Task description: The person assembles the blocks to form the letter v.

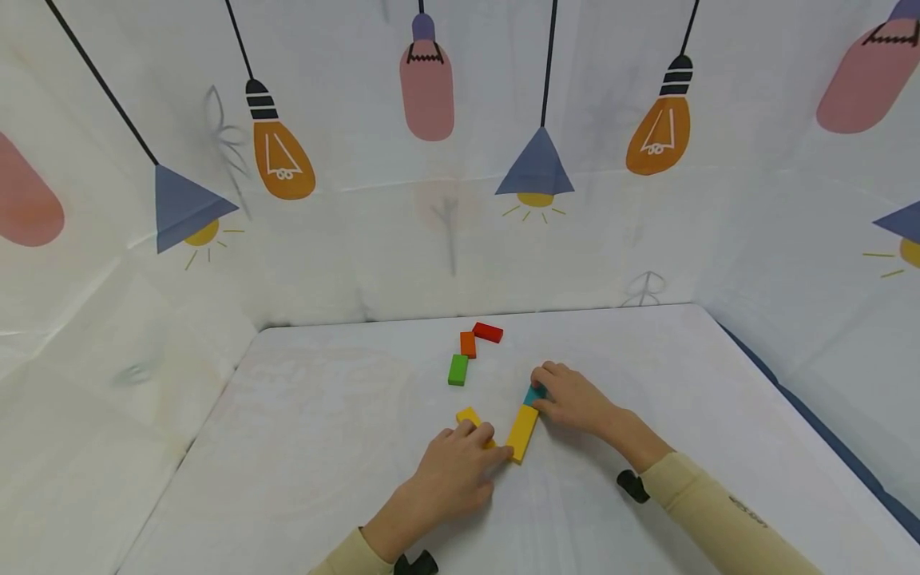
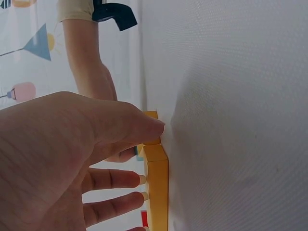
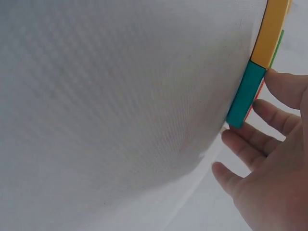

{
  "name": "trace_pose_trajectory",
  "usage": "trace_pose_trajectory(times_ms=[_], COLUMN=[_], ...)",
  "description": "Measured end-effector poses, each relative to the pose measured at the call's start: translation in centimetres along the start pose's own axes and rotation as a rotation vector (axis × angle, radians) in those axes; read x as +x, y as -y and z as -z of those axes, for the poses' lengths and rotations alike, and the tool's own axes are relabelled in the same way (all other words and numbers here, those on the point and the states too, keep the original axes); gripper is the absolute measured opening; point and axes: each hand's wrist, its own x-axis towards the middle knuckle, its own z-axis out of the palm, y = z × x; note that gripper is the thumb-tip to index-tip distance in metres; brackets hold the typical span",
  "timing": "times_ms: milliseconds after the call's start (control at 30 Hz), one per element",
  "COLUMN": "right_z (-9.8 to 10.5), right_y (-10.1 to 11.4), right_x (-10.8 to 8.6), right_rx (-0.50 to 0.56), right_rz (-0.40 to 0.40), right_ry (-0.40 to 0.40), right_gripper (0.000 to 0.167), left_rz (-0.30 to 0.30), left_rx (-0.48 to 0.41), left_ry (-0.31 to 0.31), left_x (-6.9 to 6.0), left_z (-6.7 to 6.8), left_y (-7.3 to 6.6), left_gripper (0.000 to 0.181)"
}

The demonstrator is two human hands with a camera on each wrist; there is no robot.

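Note:
Two long yellow blocks lie in a V on the table. My left hand [image 1: 458,471] is over the left yellow block [image 1: 469,416], its fingertips against that block's side in the left wrist view. Its thumb [image 2: 153,126] touches the near end of the right yellow block [image 1: 522,435]. A blue block [image 1: 532,395] continues the right yellow block, end to end. My right hand [image 1: 573,399] pinches this blue block, with the thumb [image 3: 287,89] near the joint and fingertips at the far end. Part of the left yellow block is hidden under my left fingers.
Farther back, a green block [image 1: 458,370], an orange block [image 1: 468,344] and a red block [image 1: 489,332] form a bent line with their ends close together. A white sheet printed with lamps [image 1: 535,172] hangs behind the white table [image 1: 323,447].

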Motion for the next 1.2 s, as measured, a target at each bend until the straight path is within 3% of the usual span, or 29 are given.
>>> trace_pose_trajectory(times_ms=[800, 1200], right_z=[0.4, 0.6], right_y=[0.1, -0.1], right_x=[-0.2, 0.9], right_rx=[-0.036, -0.036], right_rz=[0.039, 0.031], right_ry=[-0.042, -0.047], right_gripper=[0.018, 0.014], left_rz=[-0.004, -0.009], left_rx=[0.002, -0.016], left_ry=[-0.014, -0.01], left_x=[0.1, -0.1], left_z=[-0.4, -0.2], left_y=[0.1, 0.1], left_gripper=[0.043, 0.043])
